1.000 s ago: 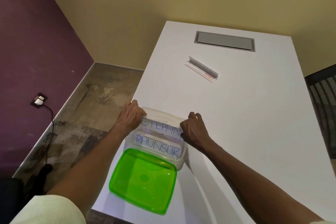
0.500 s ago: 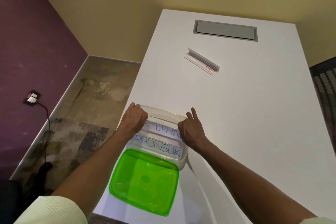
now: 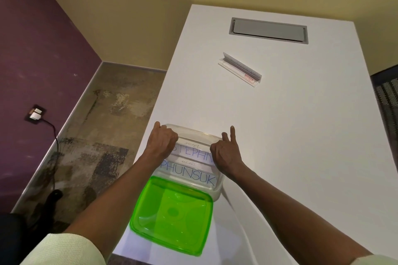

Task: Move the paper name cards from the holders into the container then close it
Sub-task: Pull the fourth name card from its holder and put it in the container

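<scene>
Since a second ago the right hand [image 3: 226,155] has straightened two fingers off the clear plastic container [image 3: 216,191]; the rest probably still pinch the white "STEPHN" card [image 3: 193,152]. Nearest lies the green square lid [image 3: 172,215]. Left hand [image 3: 162,142] grips the card's other end above "PHUNSUK". Farther up the white desk [image 3: 301,135] sits an empty clear holder [image 3: 240,69].

White table [image 3: 301,135] carries container [image 3: 217,191], green lid [image 3: 172,215], 1 holder [image 3: 240,69].
</scene>
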Demonstrator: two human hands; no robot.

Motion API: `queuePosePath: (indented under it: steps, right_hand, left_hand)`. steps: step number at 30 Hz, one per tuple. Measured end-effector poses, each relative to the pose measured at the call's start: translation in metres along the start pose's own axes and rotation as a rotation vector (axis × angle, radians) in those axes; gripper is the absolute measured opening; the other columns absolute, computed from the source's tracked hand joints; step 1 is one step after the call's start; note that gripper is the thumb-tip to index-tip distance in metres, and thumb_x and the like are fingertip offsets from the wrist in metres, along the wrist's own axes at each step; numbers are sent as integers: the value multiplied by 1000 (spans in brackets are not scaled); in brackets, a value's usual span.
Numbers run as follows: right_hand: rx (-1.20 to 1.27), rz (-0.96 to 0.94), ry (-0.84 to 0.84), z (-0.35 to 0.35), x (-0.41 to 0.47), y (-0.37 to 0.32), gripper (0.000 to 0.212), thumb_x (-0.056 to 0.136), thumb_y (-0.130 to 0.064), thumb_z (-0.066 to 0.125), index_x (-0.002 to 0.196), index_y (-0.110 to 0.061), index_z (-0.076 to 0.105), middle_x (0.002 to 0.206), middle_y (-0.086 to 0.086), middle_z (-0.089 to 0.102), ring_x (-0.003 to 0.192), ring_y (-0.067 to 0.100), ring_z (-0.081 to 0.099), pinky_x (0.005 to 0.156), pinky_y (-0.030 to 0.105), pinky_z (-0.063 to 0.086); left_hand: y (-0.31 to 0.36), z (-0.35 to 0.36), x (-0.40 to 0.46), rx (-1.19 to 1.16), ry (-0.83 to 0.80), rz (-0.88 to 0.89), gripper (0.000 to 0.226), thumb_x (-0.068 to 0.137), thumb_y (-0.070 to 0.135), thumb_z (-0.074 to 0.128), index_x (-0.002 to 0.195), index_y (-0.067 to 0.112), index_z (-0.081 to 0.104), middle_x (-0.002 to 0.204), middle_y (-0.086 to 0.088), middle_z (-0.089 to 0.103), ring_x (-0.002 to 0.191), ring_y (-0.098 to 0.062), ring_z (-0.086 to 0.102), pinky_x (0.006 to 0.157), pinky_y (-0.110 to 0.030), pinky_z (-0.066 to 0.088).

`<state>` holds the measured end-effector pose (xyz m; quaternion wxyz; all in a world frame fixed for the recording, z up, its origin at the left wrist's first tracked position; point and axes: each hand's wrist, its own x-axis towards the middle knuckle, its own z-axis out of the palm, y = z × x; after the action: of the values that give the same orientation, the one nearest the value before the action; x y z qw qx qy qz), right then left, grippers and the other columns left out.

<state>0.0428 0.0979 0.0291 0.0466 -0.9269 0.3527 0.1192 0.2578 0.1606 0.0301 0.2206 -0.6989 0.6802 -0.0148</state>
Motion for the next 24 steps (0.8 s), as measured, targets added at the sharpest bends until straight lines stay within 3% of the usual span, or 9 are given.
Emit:
queuePosePath:
  steps: [4, 7, 11, 14, 18, 21, 24]
  right_hand:
    - [14, 13, -19, -2, -1, 0, 33, 94, -9, 32, 86, -11, 64, 85, 11, 70, 122, 36, 43, 115, 63, -2]
    - [3, 12, -42, -2, -2, 1, 32, 92, -7, 32, 87, -11, 63, 87, 12, 70, 123, 37, 42, 113, 67, -1]
    - [5, 4, -48, -1, -4, 4, 22, 90, -11, 41, 86, -12, 62, 85, 11, 68, 117, 37, 44, 107, 71, 6]
    - [11, -11, -17, -3, -8, 8, 18, 90, -21, 48, 83, -16, 64, 80, 7, 68, 113, 35, 48, 105, 68, 13]
    - [64, -55, 119, -8, -16, 13, 24, 89, -31, 54, 77, -14, 66, 74, 6, 68, 103, 33, 54, 100, 60, 27]
    - [117, -97, 231, -14, -23, 22, 27, 90, -31, 53, 71, -12, 61, 70, 6, 65, 86, 31, 57, 82, 42, 39]
    - [154, -121, 303, -22, -34, 31, 27, 89, -27, 57, 68, -9, 57, 67, 9, 63, 73, 33, 56, 59, 35, 39]
  left_hand:
    - [-1, 3, 0, 12, -37, 17, 19, 82, 8, 55, 69, 21, 60, 70, 0, 66, 68, -21, 58, 82, -35, 37]
    - [-2, -1, -4, 15, 15, 24, 22, 61, 2, 74, 59, 17, 59, 56, -1, 59, 53, -21, 56, 66, -31, 43]
    - [0, -9, -5, -62, -18, -32, 26, 60, 4, 79, 62, 21, 59, 63, -2, 64, 58, -23, 62, 57, -27, 30]
    - [1, -18, 0, -119, -27, -74, 10, 75, 21, 77, 78, 18, 68, 81, -1, 71, 75, -22, 68, 60, -26, 38]
    - [5, -28, 3, -194, 67, -114, 29, 77, 42, 74, 97, 21, 70, 95, -2, 72, 87, -24, 69, 69, -29, 49]
    - [12, -34, 0, -326, 158, -180, 23, 84, 36, 69, 98, 19, 71, 96, -5, 72, 88, -27, 68, 71, -31, 51]
    - [22, -44, -3, -434, 227, -275, 12, 86, 17, 60, 86, 16, 72, 84, -6, 72, 79, -28, 67, 60, -29, 46]
